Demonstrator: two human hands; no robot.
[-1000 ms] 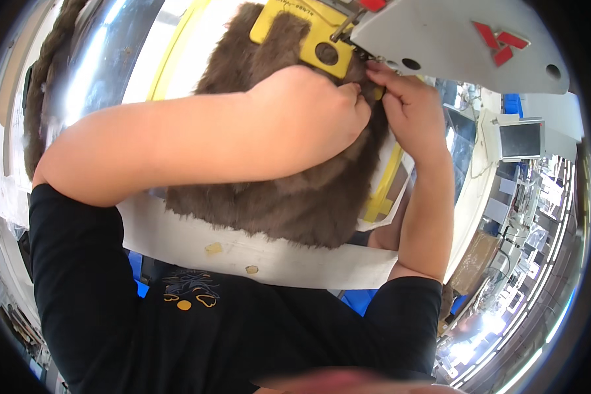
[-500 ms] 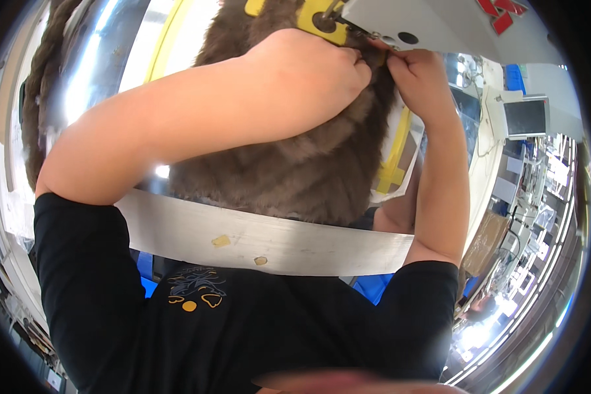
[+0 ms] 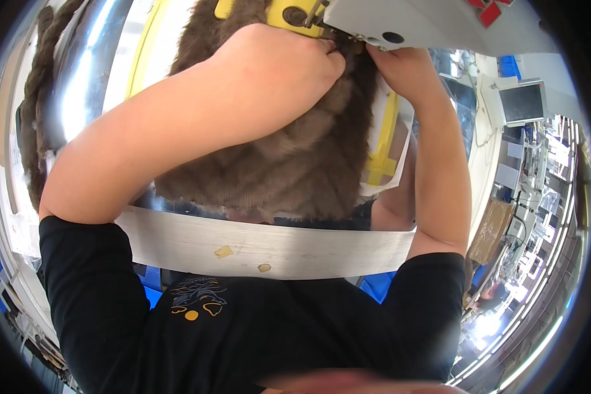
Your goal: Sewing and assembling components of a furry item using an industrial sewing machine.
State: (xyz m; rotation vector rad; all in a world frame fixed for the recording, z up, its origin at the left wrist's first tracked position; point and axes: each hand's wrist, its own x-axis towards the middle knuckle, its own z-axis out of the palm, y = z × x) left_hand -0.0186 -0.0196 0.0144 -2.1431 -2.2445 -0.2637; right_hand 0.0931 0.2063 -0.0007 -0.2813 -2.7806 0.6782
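Brown long-pile fur (image 3: 322,164) lies under the grey machine head (image 3: 414,20) at the top of the head view. A yellow plate with a round hole (image 3: 279,16) sits on the fur beside the metal needle parts. My left hand (image 3: 295,72) is closed in a fist on the fur just below the plate, its curled fingertips mostly hidden. My right hand (image 3: 404,72) is closed at the fur's edge under the machine head, right of the needle parts, its fingertips partly hidden.
A shiny work surface (image 3: 75,98) has a white front strip (image 3: 308,253) and yellow-taped white sheets (image 3: 384,164). More brown fur (image 3: 33,138) hangs at the left. At the right are a small screen (image 3: 523,103), a brown wrapped box (image 3: 490,233) and cluttered benches.
Both hands, the fur and the yellow plate have moved away from my body, then slightly left. My right fingertips are further hidden under the machine head.
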